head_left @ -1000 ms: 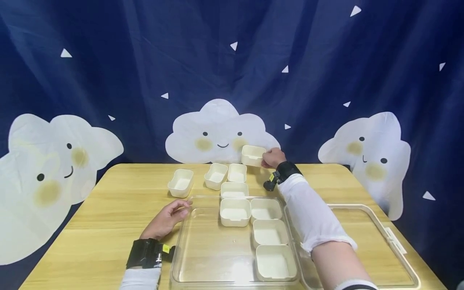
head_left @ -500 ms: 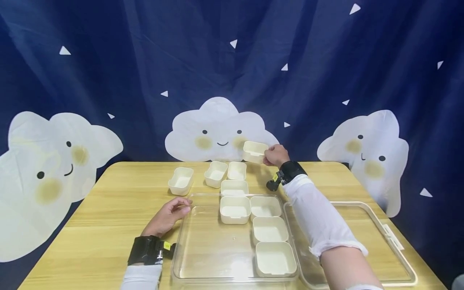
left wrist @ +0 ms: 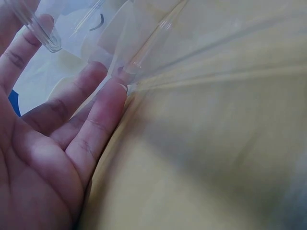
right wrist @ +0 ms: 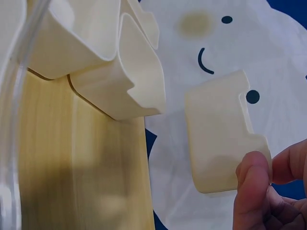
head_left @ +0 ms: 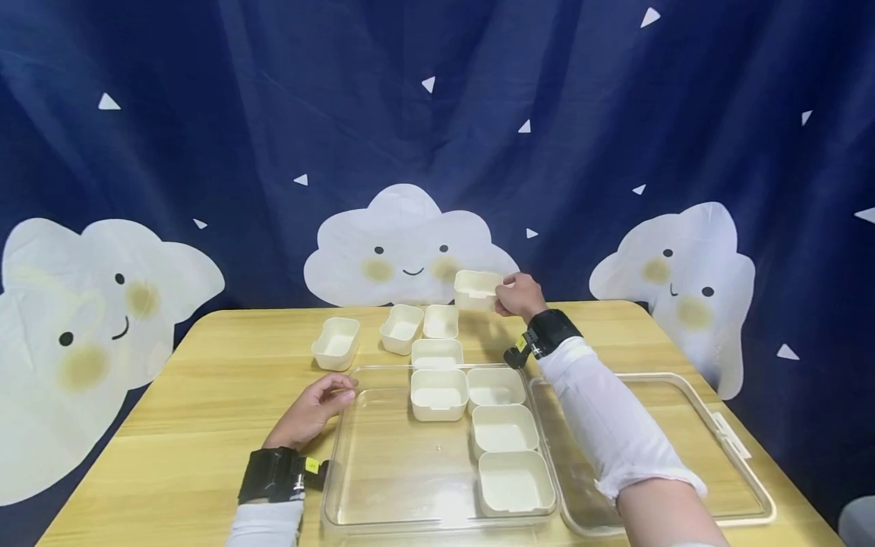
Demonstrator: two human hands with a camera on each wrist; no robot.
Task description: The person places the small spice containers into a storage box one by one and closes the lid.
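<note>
My right hand (head_left: 521,295) pinches the right-hand end of a cream plastic storage bin (head_left: 476,291) and holds it up above the table's far edge. In the right wrist view, thumb and fingers (right wrist: 254,175) grip that bin's rim near a notched side. My left hand (head_left: 314,410) rests at the far left corner of a clear plastic box (head_left: 383,524), its fingers loosely extended. Its fingertips (left wrist: 115,93) touch the clear wall in the left wrist view. Inside the box are several cream bins (head_left: 517,484), along its right side and at the far middle.
More cream bins stand beyond the box: one at the left (head_left: 336,344), two side by side (head_left: 402,329), and one just behind the box's far wall (head_left: 437,353). A clear lid with a pale frame (head_left: 755,486) lies to the right, on the wooden table (head_left: 178,425). A cloud-print curtain (head_left: 410,137) hangs behind.
The bin in my right hand stays raised at the far edge, with only a slight shift. The left hand keeps its place at the box corner. The head view has turned slightly right.
</note>
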